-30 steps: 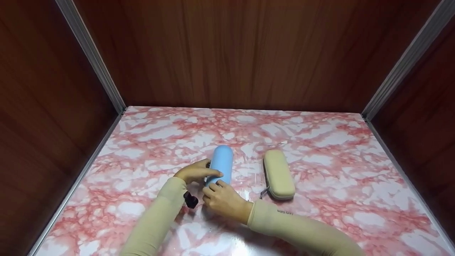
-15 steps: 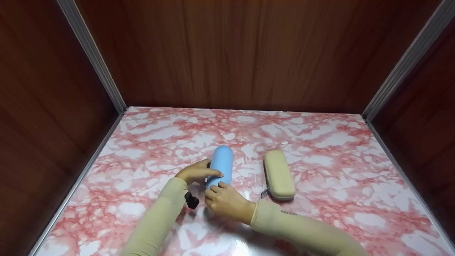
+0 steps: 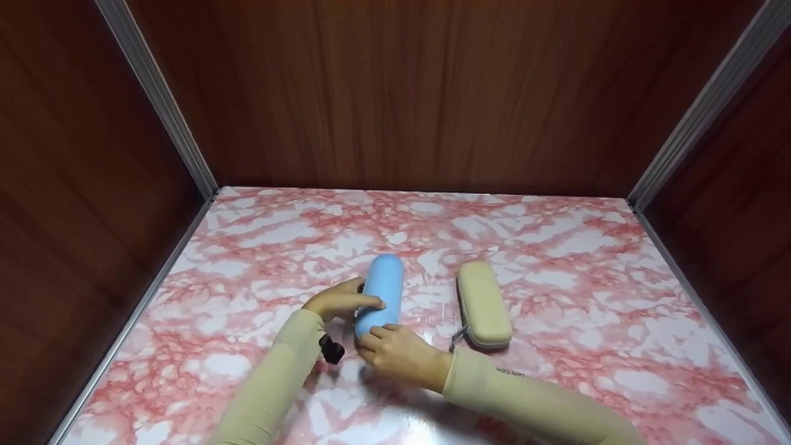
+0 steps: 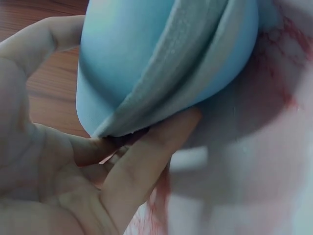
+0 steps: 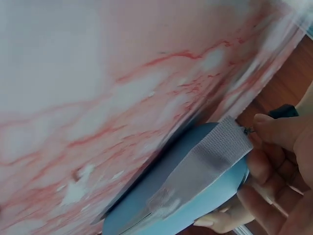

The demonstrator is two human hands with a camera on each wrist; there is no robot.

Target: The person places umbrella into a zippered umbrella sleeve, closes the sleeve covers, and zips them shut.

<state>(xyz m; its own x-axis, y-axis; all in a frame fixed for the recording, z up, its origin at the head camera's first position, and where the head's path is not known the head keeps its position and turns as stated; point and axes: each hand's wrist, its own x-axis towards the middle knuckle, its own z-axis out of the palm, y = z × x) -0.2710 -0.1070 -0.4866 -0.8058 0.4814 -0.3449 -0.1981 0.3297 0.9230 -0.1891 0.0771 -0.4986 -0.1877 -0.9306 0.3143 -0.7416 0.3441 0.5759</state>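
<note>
A light blue zippered hard case (image 3: 384,281), long and rounded, lies on the table under both hands. My left hand (image 3: 340,300) grips its left side, with the thumb on the lid. In the left wrist view, fingers hold the case along its grey zipper band (image 4: 168,58). At the near end, my right hand (image 3: 405,357) has its fingers curled at the case's edge. The right wrist view has its fingertips pinching a small zipper pull (image 5: 248,130) at the end of the grey fabric strip (image 5: 203,161). Whether the zipper is parted cannot be made out.
To the right lies a beige case (image 3: 485,303) of similar shape, its zipper pull (image 3: 457,337) hanging at the near left. A black device (image 3: 332,350) sits at the left wrist. Dark wood panels (image 3: 395,93) enclose the red-and-white marbled table (image 3: 575,272) at the back and sides.
My right hand has slid a little nearer and to the right around the blue case's near end, uncovering more of the lid. The left hand keeps its hold, and the beige case stays put.
</note>
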